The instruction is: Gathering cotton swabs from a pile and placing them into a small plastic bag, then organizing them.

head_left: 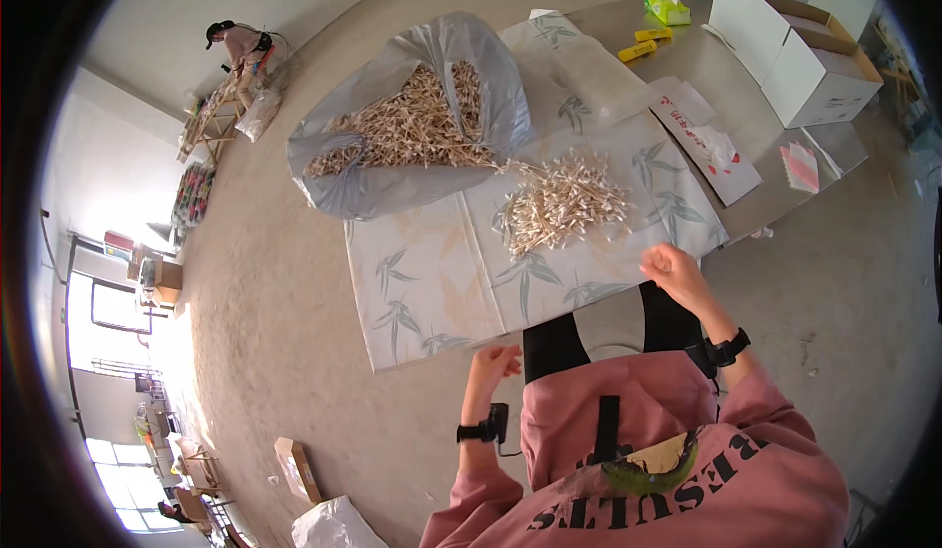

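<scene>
A loose pile of cotton swabs [569,205] with white tips lies on the leaf-patterned tablecloth [422,283]. Behind it on the left, a large grey plastic bag [329,180] gapes around a heap of more swabs [417,121]. My right hand [670,268] is just off the near right side of the loose pile, its fingers curled closed. By the table's near edge, my left hand [496,364] has its fingers drawn together, away from the swabs. Whatever either hand might hold is too small or hidden to make out.
Clear plastic bags [603,82] lie beyond the pile. To the right are a flattened printed carton [706,146], white boxes [829,72], a green tissue pack [667,6] and two yellow items [640,50]. Another person [240,48] works far off at the left.
</scene>
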`<act>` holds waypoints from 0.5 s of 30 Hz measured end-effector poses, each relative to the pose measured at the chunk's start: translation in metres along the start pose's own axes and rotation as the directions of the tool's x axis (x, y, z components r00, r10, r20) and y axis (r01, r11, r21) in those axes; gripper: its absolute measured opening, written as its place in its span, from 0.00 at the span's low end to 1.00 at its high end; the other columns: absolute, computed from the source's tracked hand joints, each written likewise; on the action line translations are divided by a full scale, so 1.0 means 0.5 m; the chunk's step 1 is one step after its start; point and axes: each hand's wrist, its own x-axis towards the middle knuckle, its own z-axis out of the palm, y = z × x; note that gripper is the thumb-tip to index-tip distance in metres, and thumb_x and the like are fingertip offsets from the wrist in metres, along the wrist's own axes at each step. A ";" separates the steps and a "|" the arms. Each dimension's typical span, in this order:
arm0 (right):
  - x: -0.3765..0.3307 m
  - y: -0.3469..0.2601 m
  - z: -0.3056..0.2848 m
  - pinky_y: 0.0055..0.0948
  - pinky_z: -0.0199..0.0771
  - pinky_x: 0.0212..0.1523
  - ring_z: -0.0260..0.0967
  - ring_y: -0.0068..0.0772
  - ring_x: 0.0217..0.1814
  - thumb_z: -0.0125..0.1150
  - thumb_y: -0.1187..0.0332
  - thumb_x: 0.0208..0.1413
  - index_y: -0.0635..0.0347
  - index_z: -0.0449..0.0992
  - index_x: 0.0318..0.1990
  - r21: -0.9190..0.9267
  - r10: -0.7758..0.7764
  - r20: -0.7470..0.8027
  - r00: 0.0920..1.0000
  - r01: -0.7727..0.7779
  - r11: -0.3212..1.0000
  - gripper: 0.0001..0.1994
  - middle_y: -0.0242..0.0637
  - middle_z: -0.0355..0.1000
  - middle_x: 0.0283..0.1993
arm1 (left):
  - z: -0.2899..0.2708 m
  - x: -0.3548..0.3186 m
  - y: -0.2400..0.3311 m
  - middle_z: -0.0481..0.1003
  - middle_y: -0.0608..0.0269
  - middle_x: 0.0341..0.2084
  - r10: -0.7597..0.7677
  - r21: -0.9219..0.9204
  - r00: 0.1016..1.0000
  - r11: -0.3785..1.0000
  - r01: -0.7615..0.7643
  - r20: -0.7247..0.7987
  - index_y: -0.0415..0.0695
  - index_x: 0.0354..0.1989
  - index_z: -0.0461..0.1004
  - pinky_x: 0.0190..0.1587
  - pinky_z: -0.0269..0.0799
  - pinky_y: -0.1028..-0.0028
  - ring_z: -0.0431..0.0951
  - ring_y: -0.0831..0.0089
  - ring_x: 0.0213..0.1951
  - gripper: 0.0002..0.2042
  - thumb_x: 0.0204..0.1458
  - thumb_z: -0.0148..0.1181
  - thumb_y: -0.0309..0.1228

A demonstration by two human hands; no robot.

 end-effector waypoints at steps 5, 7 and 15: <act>0.111 -0.028 0.073 0.40 0.73 0.52 0.67 0.51 0.58 0.72 0.64 0.48 0.61 0.63 0.56 -0.376 -0.294 -0.224 0.929 0.196 0.906 0.30 0.47 0.67 0.57 | 0.065 -0.040 0.107 0.78 0.61 0.25 0.591 0.677 0.806 0.579 -0.454 0.035 0.43 0.35 0.76 0.33 0.72 0.68 0.79 0.64 0.29 0.11 0.49 0.67 0.36; 0.145 -0.048 0.121 0.43 0.68 0.57 0.61 0.53 0.63 0.73 0.64 0.45 0.62 0.60 0.59 -0.410 -0.271 -0.242 0.932 0.154 0.899 0.35 0.48 0.62 0.62 | 0.116 -0.007 0.152 0.77 0.60 0.25 0.745 0.677 0.664 0.453 -0.579 0.069 0.42 0.36 0.73 0.34 0.73 0.68 0.79 0.64 0.30 0.13 0.47 0.69 0.33; 0.237 -0.001 0.097 0.42 0.70 0.51 0.68 0.52 0.54 0.59 0.81 0.48 0.59 0.70 0.50 -0.396 -0.325 -0.317 0.891 0.187 0.899 0.19 0.44 0.70 0.50 | 0.242 0.159 0.252 0.78 0.62 0.31 0.723 0.691 0.631 0.305 -0.655 0.280 0.45 0.42 0.72 0.37 0.74 0.62 0.79 0.59 0.37 0.16 0.45 0.69 0.33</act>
